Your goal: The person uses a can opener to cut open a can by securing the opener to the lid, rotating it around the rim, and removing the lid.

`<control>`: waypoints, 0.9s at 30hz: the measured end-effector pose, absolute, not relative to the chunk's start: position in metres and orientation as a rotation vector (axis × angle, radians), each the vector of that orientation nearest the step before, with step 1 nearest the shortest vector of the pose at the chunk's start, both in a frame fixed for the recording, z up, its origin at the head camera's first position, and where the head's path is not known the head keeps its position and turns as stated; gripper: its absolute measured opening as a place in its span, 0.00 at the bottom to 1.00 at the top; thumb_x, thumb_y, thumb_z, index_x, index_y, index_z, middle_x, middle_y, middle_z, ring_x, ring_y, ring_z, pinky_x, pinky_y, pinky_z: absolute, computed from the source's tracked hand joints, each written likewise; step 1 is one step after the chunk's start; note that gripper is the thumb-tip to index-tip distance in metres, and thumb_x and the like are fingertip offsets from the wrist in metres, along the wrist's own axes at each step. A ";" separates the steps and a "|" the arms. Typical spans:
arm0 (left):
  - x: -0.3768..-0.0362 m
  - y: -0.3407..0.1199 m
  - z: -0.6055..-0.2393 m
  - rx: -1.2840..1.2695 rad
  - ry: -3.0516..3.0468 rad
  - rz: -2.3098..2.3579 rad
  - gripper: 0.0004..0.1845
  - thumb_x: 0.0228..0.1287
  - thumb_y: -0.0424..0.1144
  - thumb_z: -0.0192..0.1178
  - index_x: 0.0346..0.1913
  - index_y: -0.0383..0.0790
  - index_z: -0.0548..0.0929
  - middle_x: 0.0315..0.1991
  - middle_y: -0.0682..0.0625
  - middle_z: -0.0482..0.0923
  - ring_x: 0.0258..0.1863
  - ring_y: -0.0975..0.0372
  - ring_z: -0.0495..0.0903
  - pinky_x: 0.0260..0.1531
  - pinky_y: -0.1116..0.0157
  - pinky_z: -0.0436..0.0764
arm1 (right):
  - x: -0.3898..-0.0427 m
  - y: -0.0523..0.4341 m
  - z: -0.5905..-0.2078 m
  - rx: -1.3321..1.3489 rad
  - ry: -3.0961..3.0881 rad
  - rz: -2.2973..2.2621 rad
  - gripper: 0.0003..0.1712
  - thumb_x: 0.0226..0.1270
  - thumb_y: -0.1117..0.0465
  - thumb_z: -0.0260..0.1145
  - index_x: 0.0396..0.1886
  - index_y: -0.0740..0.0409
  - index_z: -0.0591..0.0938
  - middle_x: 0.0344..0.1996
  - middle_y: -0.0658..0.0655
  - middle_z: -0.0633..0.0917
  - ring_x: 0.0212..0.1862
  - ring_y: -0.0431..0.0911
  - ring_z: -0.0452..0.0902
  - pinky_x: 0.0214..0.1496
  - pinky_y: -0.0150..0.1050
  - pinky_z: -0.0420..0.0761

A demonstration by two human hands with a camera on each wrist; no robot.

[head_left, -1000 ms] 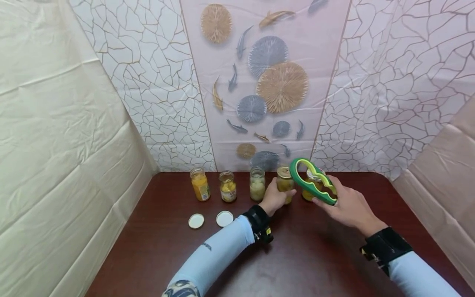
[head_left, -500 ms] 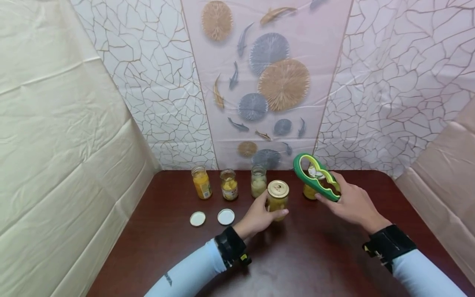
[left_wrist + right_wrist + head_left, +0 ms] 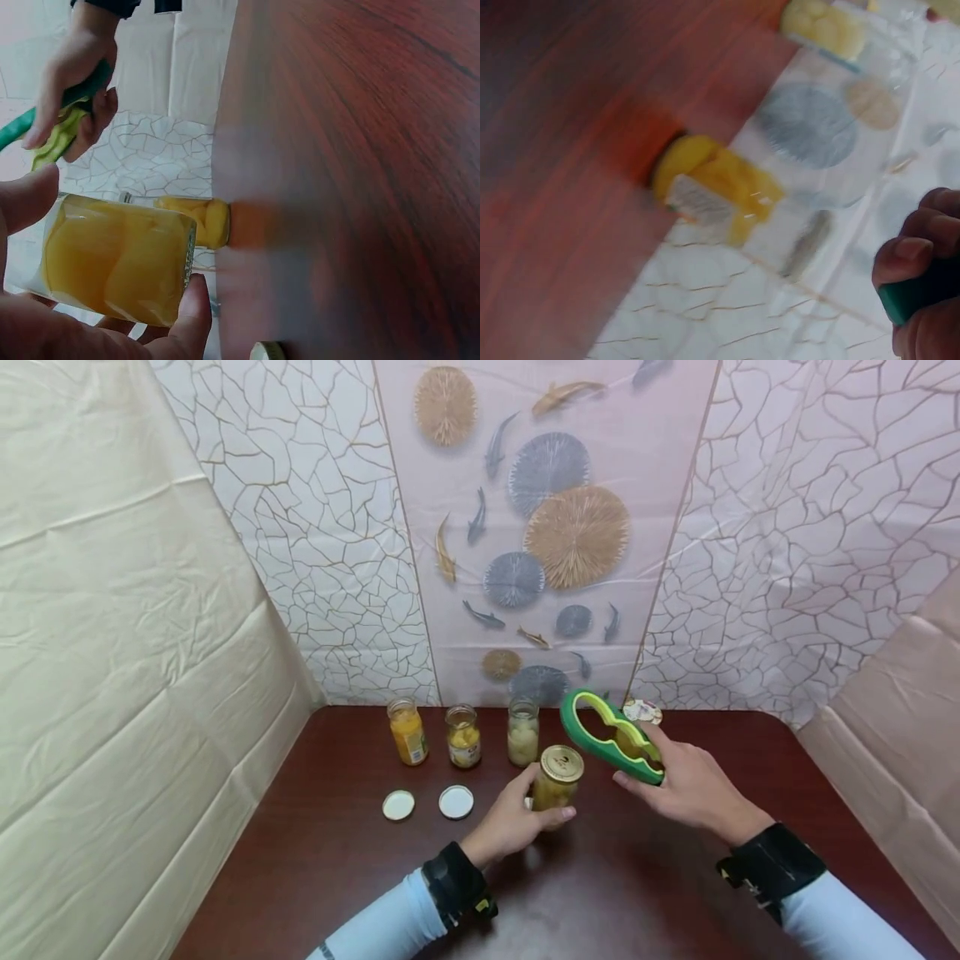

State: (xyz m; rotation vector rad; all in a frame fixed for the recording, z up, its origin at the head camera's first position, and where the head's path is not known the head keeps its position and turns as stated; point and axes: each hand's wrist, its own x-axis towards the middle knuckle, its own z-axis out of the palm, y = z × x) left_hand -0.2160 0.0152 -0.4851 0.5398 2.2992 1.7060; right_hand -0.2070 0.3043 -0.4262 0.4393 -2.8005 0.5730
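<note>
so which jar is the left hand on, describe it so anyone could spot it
On the dark red table, a row of jars stands along the back wall. The jar in the left hand stands in front of that row, nearer the person, beside the green opener. It is the only one held, with its gold lid on.

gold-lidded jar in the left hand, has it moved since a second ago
Yes. The gold-lidded jar has come out of the back row toward the person, and now sits nearer than the three open jars.
</note>
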 end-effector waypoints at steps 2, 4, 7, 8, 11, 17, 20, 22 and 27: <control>-0.214 0.015 -0.485 0.543 2.292 1.696 0.33 0.67 0.50 0.75 0.72 0.58 0.75 0.64 0.55 0.82 0.65 0.59 0.81 0.65 0.52 0.80 | -0.202 0.296 -0.421 0.497 -2.809 0.565 0.45 0.67 0.34 0.74 0.74 0.47 0.69 0.28 0.46 0.81 0.31 0.39 0.74 0.33 0.38 0.72; -0.213 0.015 -0.484 0.539 2.302 1.678 0.35 0.68 0.52 0.75 0.74 0.59 0.73 0.67 0.54 0.81 0.67 0.57 0.80 0.66 0.50 0.80 | -0.198 0.288 -0.415 0.553 -2.813 0.547 0.45 0.65 0.33 0.75 0.75 0.44 0.70 0.28 0.43 0.81 0.31 0.36 0.74 0.34 0.37 0.73; -0.211 0.015 -0.481 0.532 2.308 1.662 0.37 0.68 0.52 0.74 0.77 0.61 0.71 0.71 0.53 0.79 0.72 0.54 0.78 0.70 0.45 0.78 | -0.193 0.276 -0.407 0.620 -2.826 0.516 0.45 0.64 0.29 0.73 0.74 0.42 0.71 0.29 0.39 0.82 0.31 0.33 0.75 0.34 0.37 0.75; -0.210 0.015 -0.480 0.524 2.318 1.651 0.37 0.67 0.53 0.74 0.77 0.61 0.71 0.72 0.53 0.78 0.73 0.54 0.77 0.70 0.44 0.77 | -0.192 0.273 -0.405 0.637 -2.833 0.503 0.45 0.64 0.28 0.73 0.73 0.42 0.71 0.30 0.39 0.82 0.31 0.33 0.75 0.34 0.37 0.75; -0.208 0.016 -0.477 0.513 2.333 1.639 0.36 0.66 0.53 0.76 0.74 0.61 0.74 0.70 0.53 0.80 0.72 0.55 0.78 0.71 0.45 0.77 | -0.191 0.266 -0.400 0.671 -2.859 0.457 0.46 0.64 0.24 0.70 0.73 0.43 0.72 0.31 0.37 0.83 0.31 0.31 0.75 0.34 0.35 0.74; -0.203 0.016 -0.476 0.527 2.381 1.608 0.35 0.65 0.54 0.76 0.73 0.61 0.75 0.69 0.54 0.82 0.70 0.56 0.79 0.71 0.46 0.77 | -0.191 0.259 -0.397 0.724 -2.874 0.388 0.44 0.65 0.25 0.69 0.72 0.44 0.74 0.27 0.36 0.79 0.26 0.30 0.70 0.30 0.32 0.71; -0.202 0.016 -0.477 0.529 2.375 1.593 0.35 0.66 0.54 0.75 0.74 0.62 0.74 0.68 0.54 0.82 0.70 0.56 0.79 0.71 0.45 0.76 | -0.189 0.255 -0.397 0.765 -2.845 0.320 0.45 0.65 0.27 0.71 0.72 0.45 0.73 0.24 0.36 0.75 0.22 0.31 0.66 0.27 0.32 0.68; -0.201 0.016 -0.478 0.534 2.358 1.595 0.35 0.67 0.54 0.74 0.74 0.61 0.73 0.68 0.54 0.81 0.70 0.57 0.79 0.72 0.44 0.75 | -0.188 0.253 -0.397 0.780 -2.825 0.278 0.46 0.65 0.29 0.72 0.74 0.47 0.72 0.24 0.38 0.74 0.21 0.32 0.65 0.26 0.32 0.67; -0.202 0.016 -0.480 0.631 2.376 1.622 0.31 0.68 0.52 0.74 0.71 0.60 0.76 0.66 0.56 0.82 0.68 0.60 0.79 0.70 0.50 0.77 | -0.183 0.250 -0.400 0.761 -2.805 0.218 0.49 0.67 0.31 0.71 0.75 0.56 0.71 0.26 0.43 0.77 0.22 0.34 0.67 0.26 0.33 0.68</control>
